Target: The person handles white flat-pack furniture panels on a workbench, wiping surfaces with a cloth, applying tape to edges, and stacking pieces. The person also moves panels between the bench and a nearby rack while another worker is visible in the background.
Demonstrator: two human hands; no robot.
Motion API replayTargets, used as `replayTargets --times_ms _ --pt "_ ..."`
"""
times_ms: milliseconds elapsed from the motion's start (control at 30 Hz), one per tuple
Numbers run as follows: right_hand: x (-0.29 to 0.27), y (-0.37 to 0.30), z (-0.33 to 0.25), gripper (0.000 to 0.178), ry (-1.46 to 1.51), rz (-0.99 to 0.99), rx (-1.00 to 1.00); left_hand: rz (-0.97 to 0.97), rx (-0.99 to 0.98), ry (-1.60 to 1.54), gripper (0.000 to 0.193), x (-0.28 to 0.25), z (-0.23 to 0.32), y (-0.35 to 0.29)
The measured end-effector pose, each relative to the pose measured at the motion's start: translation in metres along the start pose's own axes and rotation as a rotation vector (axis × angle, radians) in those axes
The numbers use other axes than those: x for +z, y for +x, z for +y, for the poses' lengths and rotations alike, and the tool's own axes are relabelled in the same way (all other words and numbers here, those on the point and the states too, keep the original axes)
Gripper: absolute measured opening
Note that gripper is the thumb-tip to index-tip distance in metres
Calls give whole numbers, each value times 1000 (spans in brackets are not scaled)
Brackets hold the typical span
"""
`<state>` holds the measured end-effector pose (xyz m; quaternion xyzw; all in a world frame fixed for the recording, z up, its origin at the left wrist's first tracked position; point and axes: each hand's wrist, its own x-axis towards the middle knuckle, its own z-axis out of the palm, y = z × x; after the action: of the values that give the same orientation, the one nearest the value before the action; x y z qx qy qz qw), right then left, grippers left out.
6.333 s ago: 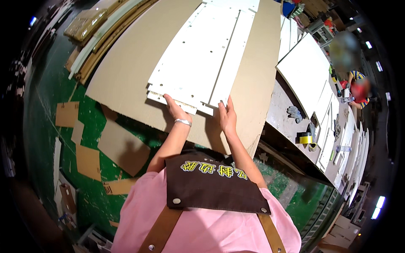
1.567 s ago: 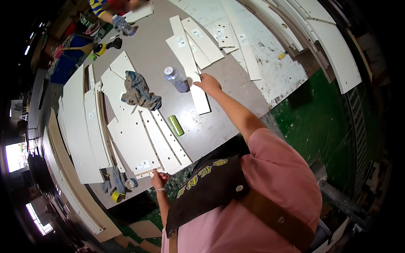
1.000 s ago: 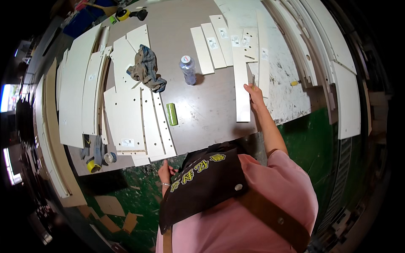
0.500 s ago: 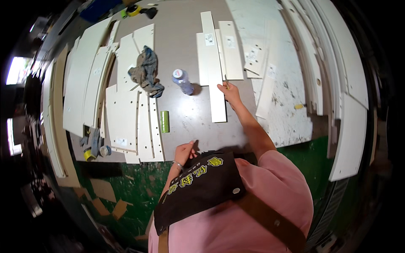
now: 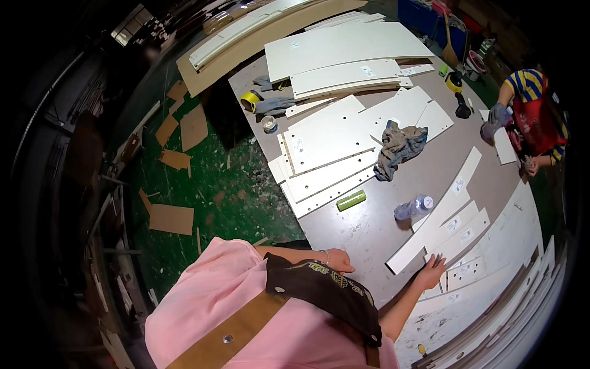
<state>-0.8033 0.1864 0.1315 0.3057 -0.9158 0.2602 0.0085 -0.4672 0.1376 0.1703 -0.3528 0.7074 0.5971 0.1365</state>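
Note:
My right hand [image 5: 432, 272] is beside the near ends of a few white boards on the grey table. Its fingers are closed round what looks like a thin pen-like tool [image 5: 437, 259], mostly hidden. A long narrow white board [image 5: 437, 212] with a label lies slantwise there, and a shorter labelled board [image 5: 460, 232] lies beside it. My left hand [image 5: 338, 261], with a bracelet at the wrist, is at the table's near edge. Its fingers are curled in, and nothing shows in them. A clear bottle [image 5: 413, 208] with a white cap stands between the boards and a green roll [image 5: 351, 200].
Stacked white panels [image 5: 332, 132] cover the table's left part, with a crumpled grey rag [image 5: 399, 149] on top. Yellow tape [image 5: 251, 98] and gloves [image 5: 274, 106] lie at the corner. Cardboard pieces [image 5: 171, 219] litter the green floor. Across the table, a person in red [image 5: 533, 126] holds a bottle.
The view has swung left, showing more floor and a co-worker at the far right. My right hand has come off the long board's edge toward the near ends of the boards.

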Motion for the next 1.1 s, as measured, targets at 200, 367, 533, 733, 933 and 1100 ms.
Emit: replayTargets --times_ms 200,367,533,733,933,1100 --pt "-17 -123 7 36 61 -16 37 -80 -44 -322 44 29 -29 9" --pt "-42 -140 -21 29 330 -246 44 414 191 -27 24 22 -5 -4" --pt "-57 -80 28 29 239 174 93 559 468 313 47 6 10 -10" --pt "-60 23 7 32 321 116 -4 571 406 675 73 10 23 8" --pt "15 71 -87 36 201 -95 -11 540 405 707 66 5 9 13" --pt "67 101 -131 41 45 -264 232 512 396 688 63 -5 -13 -21"
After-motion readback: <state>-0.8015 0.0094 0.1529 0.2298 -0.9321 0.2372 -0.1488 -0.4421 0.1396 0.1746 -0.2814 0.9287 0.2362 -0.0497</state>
